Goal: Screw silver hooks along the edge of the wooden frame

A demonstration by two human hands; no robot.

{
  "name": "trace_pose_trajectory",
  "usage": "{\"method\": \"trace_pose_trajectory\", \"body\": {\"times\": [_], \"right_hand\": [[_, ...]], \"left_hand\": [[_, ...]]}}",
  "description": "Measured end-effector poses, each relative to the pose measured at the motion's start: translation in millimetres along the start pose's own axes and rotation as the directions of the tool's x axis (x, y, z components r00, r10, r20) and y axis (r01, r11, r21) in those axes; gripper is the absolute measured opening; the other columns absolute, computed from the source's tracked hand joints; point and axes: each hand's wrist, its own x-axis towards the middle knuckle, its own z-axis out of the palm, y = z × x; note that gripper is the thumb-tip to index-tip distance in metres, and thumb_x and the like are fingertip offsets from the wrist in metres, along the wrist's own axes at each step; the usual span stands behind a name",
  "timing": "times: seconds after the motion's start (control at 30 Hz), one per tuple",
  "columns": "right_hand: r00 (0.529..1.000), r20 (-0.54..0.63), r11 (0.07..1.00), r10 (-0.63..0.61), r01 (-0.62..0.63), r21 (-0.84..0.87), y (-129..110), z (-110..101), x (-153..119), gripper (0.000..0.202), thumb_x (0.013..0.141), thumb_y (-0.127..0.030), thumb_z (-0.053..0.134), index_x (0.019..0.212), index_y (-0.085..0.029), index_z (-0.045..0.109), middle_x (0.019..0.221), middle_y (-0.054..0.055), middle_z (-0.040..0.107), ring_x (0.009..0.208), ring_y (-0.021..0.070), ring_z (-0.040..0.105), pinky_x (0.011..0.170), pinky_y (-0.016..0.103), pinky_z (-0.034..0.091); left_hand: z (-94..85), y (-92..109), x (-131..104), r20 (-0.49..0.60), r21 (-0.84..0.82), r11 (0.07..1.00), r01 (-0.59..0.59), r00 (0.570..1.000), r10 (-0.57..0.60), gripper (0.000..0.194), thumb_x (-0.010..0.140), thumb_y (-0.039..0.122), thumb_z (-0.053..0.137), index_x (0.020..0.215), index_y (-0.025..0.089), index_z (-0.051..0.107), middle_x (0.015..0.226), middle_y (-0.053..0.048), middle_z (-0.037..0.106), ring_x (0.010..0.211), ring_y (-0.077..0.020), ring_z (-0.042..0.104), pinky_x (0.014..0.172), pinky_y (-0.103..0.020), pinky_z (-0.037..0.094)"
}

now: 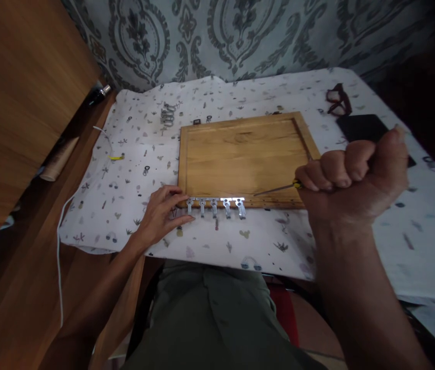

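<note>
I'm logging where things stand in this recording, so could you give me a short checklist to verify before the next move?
1. Screwdriver gripped in the right hand: ok, the fist is closed around its handle.
2. Screwdriver tip on the metal hook strip: not ok, it points to a spot just right of the strip.
3. Strip lined up along the wooden board's near edge: ok, its five hooks project past the edge.
4. Left hand at the strip's left end: ok; how firmly it presses, cannot tell.
5. Screws seated in the strip: cannot tell, too small to see.
</note>
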Motion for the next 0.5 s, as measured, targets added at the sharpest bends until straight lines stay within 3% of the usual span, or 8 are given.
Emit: {"method": "trace_pose_trajectory", "body": {"times": [0.37, 0.5], "right_hand": [[0.993, 0.118, 0.999, -0.007, 0.011, -0.031, -3.1, -0.4, 0.2, 0.079, 0.077, -0.06, 0.08, 0.043, -0.018, 0.023, 0.031, -0.008, 0.02, 0.025, 0.004, 0.018, 0.028, 0.023, 0.011], [0.989, 0.145, 0.999, -0.021, 0.026, -0.034, -5.0, -0.2, 0.8, 0.081, 0.078, -0.061, 0.079, 0.044, -0.016, 0.02, 0.031, -0.008, 0.02, 0.023, 0.0034, 0.019, 0.027, 0.022, 0.012]], "left_hand": [[2.3, -3.1, -2.0, -0.013, 0.042, 0.999, -0.006, 1.0, 0.007, 0.049, 0.091, 0.06, 0.069, 0.125, 0.026, 0.066, 0.128, -0.009, 0.062, 0.119, -0.0258, 0.061, 0.101, -0.046, 0.049], [2.7, -2.9, -4.5, -0.022, 0.022, 1.0, 0.001, 1.0, -0.001, 0.06, 0.088, 0.066, 0.069, 0.132, 0.027, 0.061, 0.13, -0.01, 0.062, 0.12, -0.0274, 0.06, 0.102, -0.048, 0.048]]}}
